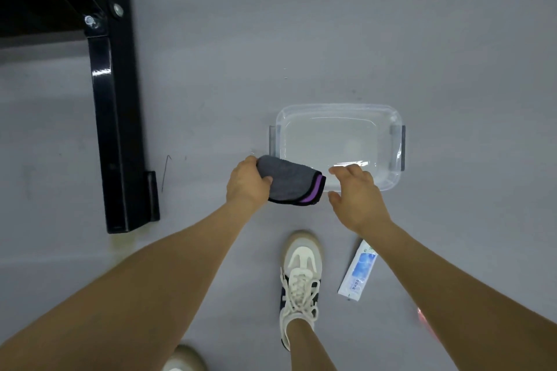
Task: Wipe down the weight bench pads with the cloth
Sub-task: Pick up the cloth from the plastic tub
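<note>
Floor (331, 24): smooth grey, matte, a few dark specks and a thin scratch mark near the frame foot. Black steel bench frame (116, 117) runs along the left; two bolts show at its upper joint and the foot rests flat on the floor.

Left hand (247, 185) grips a folded grey cloth (291, 182) with purple edging, fingers curled round one end, held above the floor beside the clear plastic tub (339, 144). Right hand (355, 193) hovers over the tub's near corner, fingers spread and relaxed, holding nothing.

White laced sneaker (300, 280) on the floor below; white-and-blue sachet (357, 271) lies just beside it. Bench pads not in view.
</note>
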